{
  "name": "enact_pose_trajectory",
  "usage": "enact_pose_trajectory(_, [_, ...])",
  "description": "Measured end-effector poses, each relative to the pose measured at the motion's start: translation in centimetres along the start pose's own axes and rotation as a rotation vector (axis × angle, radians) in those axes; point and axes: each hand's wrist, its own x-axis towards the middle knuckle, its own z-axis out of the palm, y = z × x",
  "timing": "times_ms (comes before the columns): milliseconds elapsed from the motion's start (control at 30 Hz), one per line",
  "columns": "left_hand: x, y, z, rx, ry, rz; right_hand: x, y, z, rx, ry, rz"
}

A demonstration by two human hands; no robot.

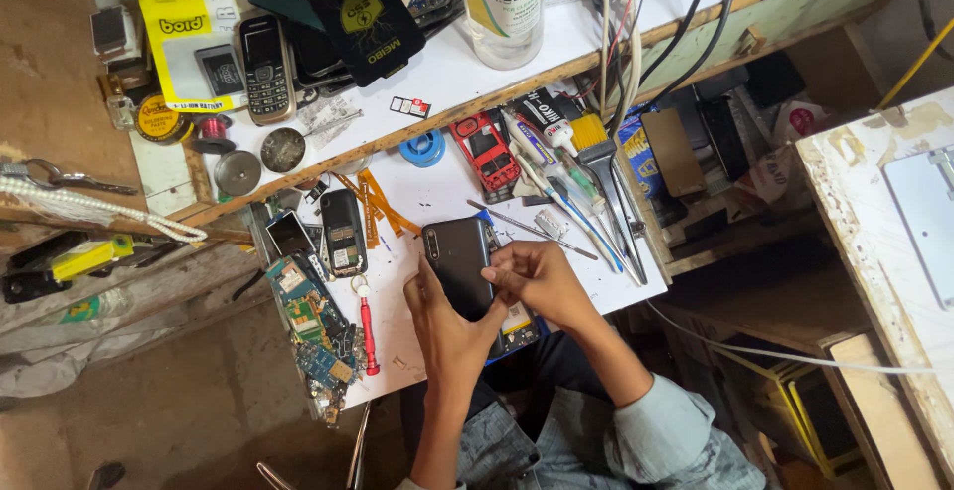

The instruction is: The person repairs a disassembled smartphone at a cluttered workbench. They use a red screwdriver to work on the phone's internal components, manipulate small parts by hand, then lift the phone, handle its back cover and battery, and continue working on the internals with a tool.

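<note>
- The left hand [449, 323] cups a black phone [458, 263] from below, thumb along the phone's left edge, fingers wrapped behind it.
- The right hand [537, 281] closes on the phone's right edge, fingertips [491, 273] pinching that edge about halfway up.
- The phone shows its plain dark back; its long axis runs away from the person, top end pointing toward the shelf, tilted slightly left.
- The phone is held just over the white bench [427, 197], and a second flat part [517, 326] peeks out under the right hand's heel.
- Left of the grip lie a red screwdriver [367, 326], circuit boards [310, 326] and a small keypad phone [343, 232].
- Beyond the grip, past the phone's top end, lie orange ribbon strips [383, 202] and a red phone [486, 152].
- Right of the grip lie tweezers [532, 229] and a brush [596, 147].
</note>
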Motion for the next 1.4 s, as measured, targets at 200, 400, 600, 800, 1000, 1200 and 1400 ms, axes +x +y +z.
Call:
enact_pose_trajectory(200, [0.1,-0.3,0.4,0.021,-0.015,-0.017,-0.3,-1.0,0.2,-0.429,0.277,-0.189])
enact_pose_trajectory(400, [0.0,-0.6,0.6,0.0,-0.015,0.045,-0.5,-2.0,-0.2,-0.601,0.255,-0.349])
enact_pose_trajectory(600, [0.2,-0.9,0.2,-0.006,-0.056,0.004,-0.3,-2.5,0.4,-0.657,0.202,-0.368])
enact_pose_trajectory(800, [0.2,-1.1,0.1,-0.02,-0.069,-0.017,0.2,-2.4,0.7,-0.742,0.202,-0.507])
enact_pose_trajectory(1000, [0.5,-1.2,-0.1,-0.006,-0.087,-0.01,0.6,-2.1,0.9,-0.744,0.23,-0.506])
enact_pose_trajectory(1200, [0.3,-0.8,-0.5,-0.024,-0.113,-0.055,0.8,-2.2,1.1,-0.727,0.251,-0.495])
enact_pose_trajectory(1400, [0.3,-0.6,-0.6,-0.033,-0.107,-0.06,0.7,-2.8,1.1,-0.671,0.227,-0.481])
